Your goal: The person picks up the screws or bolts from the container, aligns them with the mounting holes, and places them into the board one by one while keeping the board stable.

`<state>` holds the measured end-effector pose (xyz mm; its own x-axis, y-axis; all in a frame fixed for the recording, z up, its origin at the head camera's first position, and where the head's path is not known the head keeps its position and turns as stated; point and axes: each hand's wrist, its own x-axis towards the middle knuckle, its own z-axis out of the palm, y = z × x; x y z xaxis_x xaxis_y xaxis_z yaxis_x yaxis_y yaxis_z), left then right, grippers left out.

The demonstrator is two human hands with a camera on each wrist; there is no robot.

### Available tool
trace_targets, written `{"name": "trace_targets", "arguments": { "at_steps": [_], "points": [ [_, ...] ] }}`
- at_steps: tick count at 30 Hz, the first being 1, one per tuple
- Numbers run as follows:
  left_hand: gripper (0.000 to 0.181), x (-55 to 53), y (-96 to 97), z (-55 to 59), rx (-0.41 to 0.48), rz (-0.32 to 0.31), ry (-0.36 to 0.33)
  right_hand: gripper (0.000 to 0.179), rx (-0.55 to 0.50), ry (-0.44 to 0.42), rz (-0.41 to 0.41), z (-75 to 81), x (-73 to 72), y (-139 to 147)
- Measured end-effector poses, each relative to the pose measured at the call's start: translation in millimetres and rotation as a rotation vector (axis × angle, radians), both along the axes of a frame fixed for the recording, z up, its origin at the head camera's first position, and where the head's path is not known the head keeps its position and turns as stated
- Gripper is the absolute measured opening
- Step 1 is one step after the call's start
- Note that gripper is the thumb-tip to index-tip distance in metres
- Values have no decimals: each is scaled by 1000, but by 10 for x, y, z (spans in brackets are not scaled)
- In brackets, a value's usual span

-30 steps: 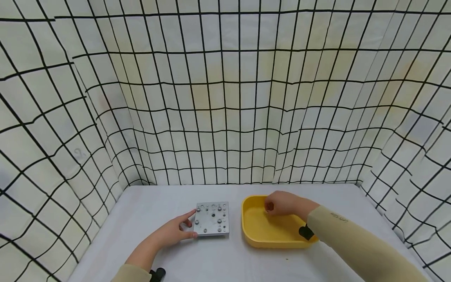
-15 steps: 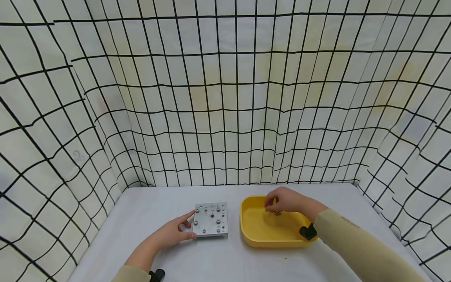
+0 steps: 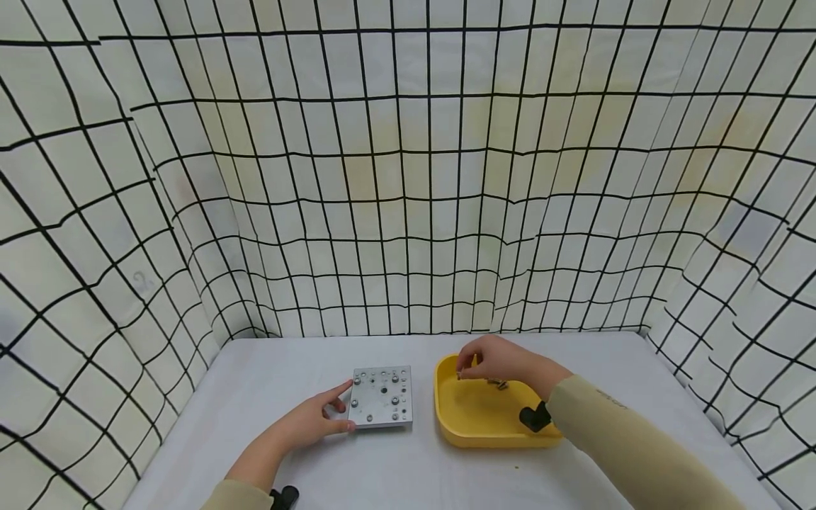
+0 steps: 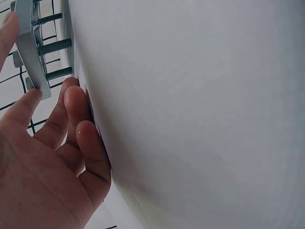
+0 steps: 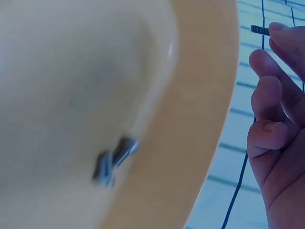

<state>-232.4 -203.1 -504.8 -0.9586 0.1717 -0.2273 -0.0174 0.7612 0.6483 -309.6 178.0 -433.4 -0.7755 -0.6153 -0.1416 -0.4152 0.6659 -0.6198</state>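
Observation:
My left hand (image 3: 310, 423) holds a silver metal plate (image 3: 380, 407) at its left side, forefinger near the far corner and thumb at the near corner. Bolt heads and holes dot its top. Threaded shanks (image 4: 55, 46) stick out below the plate in the left wrist view, and the other fingers curl near the tablecloth. Over the far left part of a yellow tray (image 3: 491, 440), my right hand (image 3: 500, 358) pinches a small screw (image 5: 259, 30); its threaded end shows past the fingertips, its head hidden. Loose screws (image 5: 114, 157) lie in the tray.
A white cloth covers the table (image 3: 446, 474). White walls with a black grid (image 3: 414, 212) close it off behind and at both sides. A tiny speck (image 3: 516, 467) lies in front of the tray.
My right hand has risen from the tray floor with a screw and moved left, uncovering other screws. The left hand and plate stay put.

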Motion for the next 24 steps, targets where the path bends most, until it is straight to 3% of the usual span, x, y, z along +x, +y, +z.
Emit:
{"name": "trace_targets", "arguments": {
  "at_steps": [12, 24],
  "points": [
    [94, -3, 17, 16, 4, -3, -8, 4, 11, 23, 92, 33, 74, -639],
    [92, -4, -5, 1, 1, 3, 1, 6, 70, 50, 167, -26, 162, -979]
  ]
}}
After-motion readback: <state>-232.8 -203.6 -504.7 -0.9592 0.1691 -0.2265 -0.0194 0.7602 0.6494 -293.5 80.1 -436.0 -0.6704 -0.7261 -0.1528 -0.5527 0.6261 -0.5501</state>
